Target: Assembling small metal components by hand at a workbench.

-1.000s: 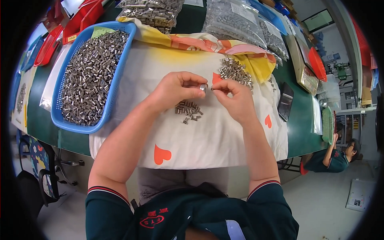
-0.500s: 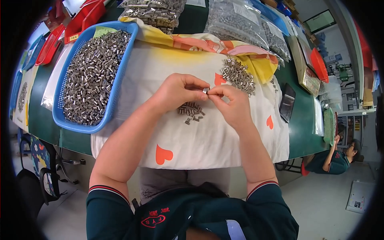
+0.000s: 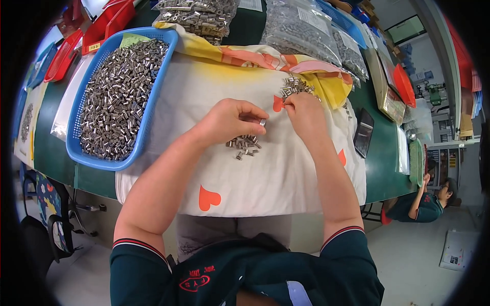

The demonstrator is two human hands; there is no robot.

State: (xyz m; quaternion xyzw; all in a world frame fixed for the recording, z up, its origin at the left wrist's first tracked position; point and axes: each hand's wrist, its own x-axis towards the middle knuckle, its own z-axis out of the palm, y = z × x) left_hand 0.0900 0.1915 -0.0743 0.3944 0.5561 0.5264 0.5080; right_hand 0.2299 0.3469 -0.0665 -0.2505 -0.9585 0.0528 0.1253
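My left hand (image 3: 229,122) is closed, pinching a small shiny metal sleeve (image 3: 263,122) between thumb and fingers. Below it lies a small heap of short metal sleeves (image 3: 247,148) on the white cloth (image 3: 255,191). My right hand (image 3: 307,117) is at the near edge of a second heap of metal sleeves (image 3: 295,85), covering part of it. Its fingertips are drawn together; whatever is between them, if anything, is too small to make out.
A blue plastic basket (image 3: 172,56) full of metal sleeves stands at the left. Clear bags of metal parts (image 3: 301,28) line the far side. A dark phone (image 3: 364,133) lies right of the cloth. Another person (image 3: 426,204) sits at far right.
My right hand has left the piece in my left hand and moved right and away from me to the far heap. The left hand stays nearly in place, still pinching the sleeve.
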